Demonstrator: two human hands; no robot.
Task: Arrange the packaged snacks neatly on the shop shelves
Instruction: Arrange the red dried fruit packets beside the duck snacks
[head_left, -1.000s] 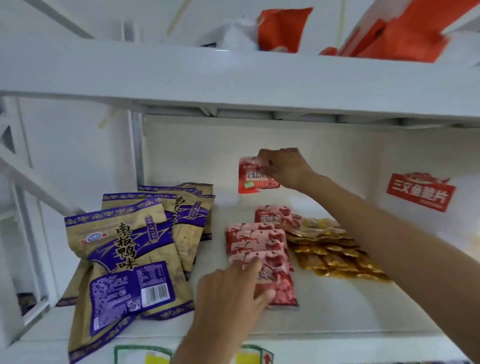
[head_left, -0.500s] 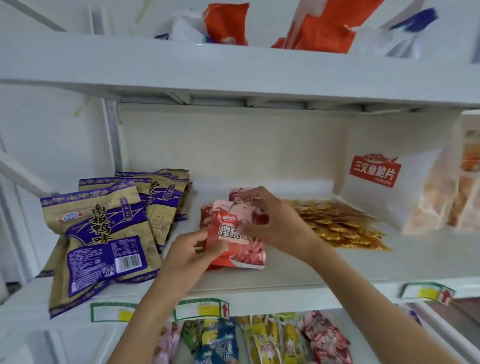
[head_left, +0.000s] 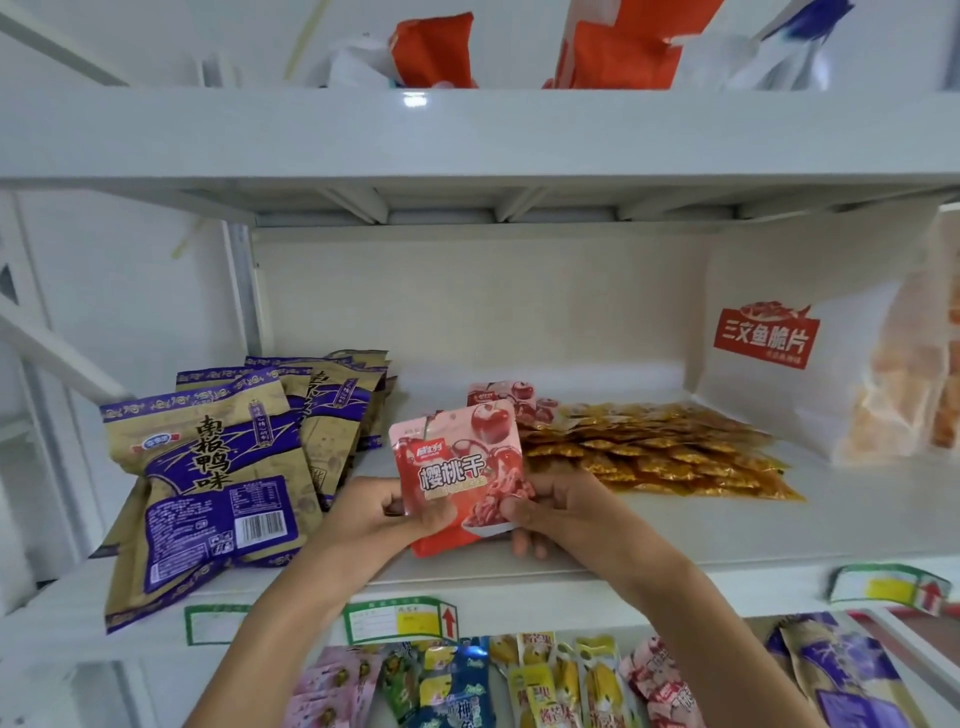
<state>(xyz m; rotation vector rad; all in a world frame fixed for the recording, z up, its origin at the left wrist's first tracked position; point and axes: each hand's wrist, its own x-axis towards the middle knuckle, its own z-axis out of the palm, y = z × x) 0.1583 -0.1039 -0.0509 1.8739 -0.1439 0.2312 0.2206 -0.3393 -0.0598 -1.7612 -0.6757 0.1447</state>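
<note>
Both hands, left hand (head_left: 387, 512) and right hand (head_left: 550, 506), pinched 1 cherry packet (head_left: 460, 475) upright above the shelf (head_left: 727, 535) front, probably squaring it; remaining cherry packets (head_left: 511, 397) lay at 12 o'clock behind.

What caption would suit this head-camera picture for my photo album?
Both hands, left and right, hold a red cherry packet upright above the white shelf, between purple bags and yellow sachets.
</note>
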